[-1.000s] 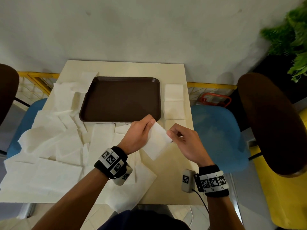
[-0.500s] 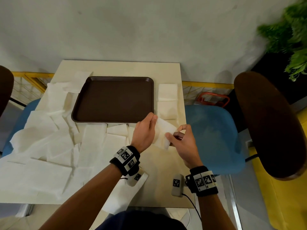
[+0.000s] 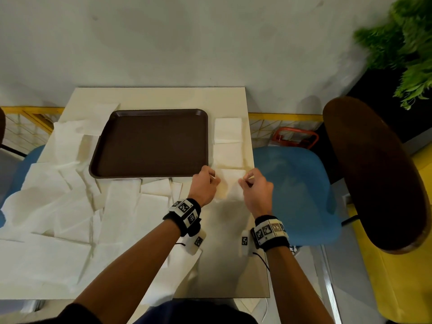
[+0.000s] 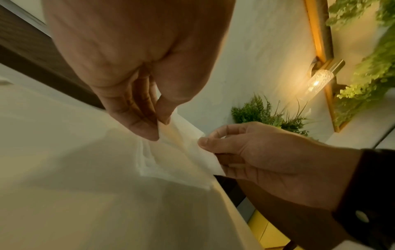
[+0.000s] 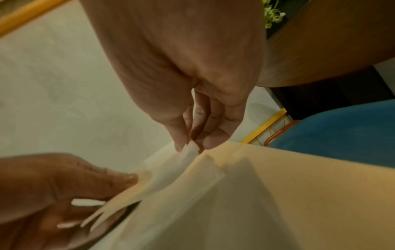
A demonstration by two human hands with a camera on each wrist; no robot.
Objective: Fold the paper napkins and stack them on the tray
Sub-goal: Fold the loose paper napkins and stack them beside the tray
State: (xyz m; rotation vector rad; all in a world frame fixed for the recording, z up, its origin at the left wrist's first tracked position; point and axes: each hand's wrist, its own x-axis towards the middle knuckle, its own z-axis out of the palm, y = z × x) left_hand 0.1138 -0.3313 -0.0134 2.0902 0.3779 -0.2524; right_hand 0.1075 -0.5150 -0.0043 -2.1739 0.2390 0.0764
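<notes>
A folded white napkin (image 3: 230,185) lies low over the table just right of the brown tray (image 3: 149,143), at the near end of a row of two folded napkins (image 3: 228,146). My left hand (image 3: 211,180) pinches its far left corner between thumb and fingers (image 4: 149,128). My right hand (image 3: 245,180) pinches its far right corner (image 5: 189,148). The tray holds nothing. Unfolded napkins (image 3: 58,195) are spread over the table's left half.
The cream table (image 3: 233,265) ends right beside my right hand; a blue chair (image 3: 297,195) and a dark brown chair (image 3: 374,171) stand past that edge. A grey wall is behind, plants (image 3: 406,43) at the upper right.
Both hands carried the folded napkin forward and to the right, from above the table's middle down to the spot below the two folded napkins beside the tray.
</notes>
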